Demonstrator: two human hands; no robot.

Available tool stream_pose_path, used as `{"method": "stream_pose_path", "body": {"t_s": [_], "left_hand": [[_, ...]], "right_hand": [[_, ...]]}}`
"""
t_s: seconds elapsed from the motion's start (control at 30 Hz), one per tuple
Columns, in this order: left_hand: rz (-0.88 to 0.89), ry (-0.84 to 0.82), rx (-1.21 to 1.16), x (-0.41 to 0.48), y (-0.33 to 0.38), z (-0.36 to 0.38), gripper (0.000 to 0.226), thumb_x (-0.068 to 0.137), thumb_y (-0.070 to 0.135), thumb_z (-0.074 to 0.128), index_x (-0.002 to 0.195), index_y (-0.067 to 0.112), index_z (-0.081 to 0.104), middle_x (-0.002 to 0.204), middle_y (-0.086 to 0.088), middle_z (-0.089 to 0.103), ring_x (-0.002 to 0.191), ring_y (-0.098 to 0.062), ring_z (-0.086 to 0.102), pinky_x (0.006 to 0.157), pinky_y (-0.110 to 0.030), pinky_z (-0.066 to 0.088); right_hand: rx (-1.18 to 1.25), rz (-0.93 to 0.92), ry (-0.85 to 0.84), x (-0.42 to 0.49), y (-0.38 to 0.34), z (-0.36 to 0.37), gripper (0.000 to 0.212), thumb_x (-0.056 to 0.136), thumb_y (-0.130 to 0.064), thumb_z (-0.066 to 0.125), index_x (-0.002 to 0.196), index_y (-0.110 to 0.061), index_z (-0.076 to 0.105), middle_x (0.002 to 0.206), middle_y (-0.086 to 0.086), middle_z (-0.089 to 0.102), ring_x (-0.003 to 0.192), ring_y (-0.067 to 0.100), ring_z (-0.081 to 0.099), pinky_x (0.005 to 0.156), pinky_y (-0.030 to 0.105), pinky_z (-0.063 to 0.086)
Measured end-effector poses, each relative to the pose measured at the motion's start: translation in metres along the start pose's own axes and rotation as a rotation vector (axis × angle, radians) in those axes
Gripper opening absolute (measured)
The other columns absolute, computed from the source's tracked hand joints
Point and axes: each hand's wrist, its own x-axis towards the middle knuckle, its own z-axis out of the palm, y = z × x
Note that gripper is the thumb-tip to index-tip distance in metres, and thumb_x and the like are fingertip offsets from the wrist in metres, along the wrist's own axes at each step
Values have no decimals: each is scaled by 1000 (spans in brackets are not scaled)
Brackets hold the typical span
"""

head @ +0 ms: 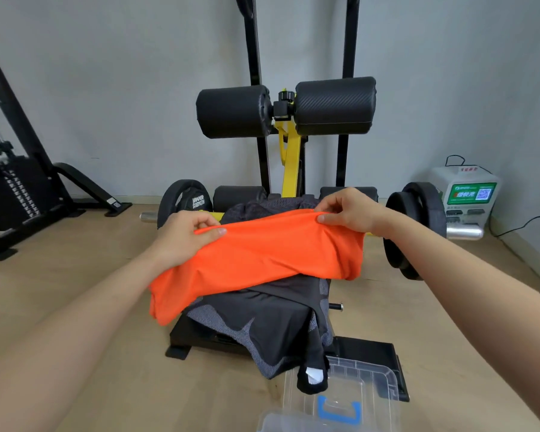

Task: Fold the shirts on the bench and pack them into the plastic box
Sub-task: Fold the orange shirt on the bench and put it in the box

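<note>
You're pinching the orange shirt along its top edge with both hands. Your left hand is clamped on its left end and your right hand on its right end, thumbs on top. The shirt is hanging across the surface, draping onto a black-and-grey shirt. That one is lying on the surface and spilling off its near end. Its collar, with a blank white tag, is dangling over the clear plastic box, which is sitting on the floor at the surface's near right with its blue latch facing you. A dark mesh shirt is lying at the surface's far end. Beyond the surface on the left, a weight plate is showing "HAMMER STRENGTH" in white. Far right of the surface, a white unit is carrying a green label with a QR code, and its lettering is too small to read.
</note>
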Motion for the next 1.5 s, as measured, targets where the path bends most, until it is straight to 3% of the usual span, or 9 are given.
{"method": "stream_pose_path", "body": {"t_s": [0.13, 0.27, 0.4, 0.5, 0.7, 0.97, 1.23, 1.37, 1.5], "left_hand": [[-57, 156, 213, 16, -2, 3, 14, 84, 57, 68, 83, 43, 69, 71, 15, 64, 76, -8, 61, 69, -34, 48], [-175, -104, 141, 11, -36, 8, 30, 73, 71, 66, 83, 43, 72, 71, 10, 70, 74, -13, 66, 76, -39, 56], [-194, -123, -7, -5, -44, 0, 7, 90, 25, 74, 83, 25, 73, 72, -8, 68, 58, -4, 59, 63, -24, 51], [-199, -126, -5, -11, -49, -3, 16, 92, 12, 71, 81, 23, 70, 69, -4, 63, 55, 0, 56, 58, -15, 46], [-229, 126, 174, 1, -46, -1, 11, 94, 33, 65, 85, 36, 70, 80, 15, 68, 86, -17, 64, 80, -39, 51], [-292, 343, 346, 28, -48, 12, 21, 100, 33, 54, 112, 37, 70, 106, 5, 74, 106, -27, 65, 83, -39, 47], [-70, 276, 323, 31, -17, 30, 21, 93, 35, 58, 106, 33, 74, 101, 6, 76, 101, -26, 66, 87, -43, 53], [156, -28, 210, 23, 33, 60, 22, 95, 39, 62, 114, 32, 71, 115, 11, 71, 109, -17, 57, 95, -36, 45], [230, -300, 245, 10, 57, 89, 61, 85, 70, 47, 135, 37, 58, 141, 14, 56, 133, -12, 47, 113, -38, 36]], "right_hand": [[-149, -125, 228, 27, 2, 11, 5, 92, -20, 68, 94, -18, 73, 90, -8, 69, 86, 8, 64, 76, 23, 49], [-262, -29, 177, 36, 29, 23, 15, 86, -34, 74, 92, -20, 74, 91, -5, 70, 88, 12, 64, 80, 29, 50], [24, 101, 22, 28, 45, 13, 16, 83, -28, 80, 95, -18, 75, 98, 0, 73, 96, 21, 68, 89, 39, 56], [203, 163, -80, 21, 53, 7, 18, 84, -12, 78, 100, -16, 73, 106, 10, 73, 97, 22, 69, 88, 37, 56], [282, 111, 296, 28, 49, 15, 10, 91, -8, 69, 100, -10, 71, 93, 4, 69, 80, 8, 64, 62, 11, 50], [247, 130, 610, 55, 54, 19, 14, 88, -19, 72, 103, -19, 72, 98, -3, 71, 96, 14, 65, 88, 31, 54], [169, 255, 493, 38, 64, 24, 35, 89, -32, 72, 119, -15, 65, 104, 5, 70, 103, 22, 64, 86, 40, 56], [464, 427, 282, 13, 61, 22, 53, 85, -40, 75, 128, -16, 56, 115, 10, 64, 89, 21, 66, 61, 29, 54], [568, 447, -50, -20, 70, 15, 53, 82, -28, 79, 128, -17, 54, 112, 14, 70, 86, 24, 71, 72, 33, 57]]}}
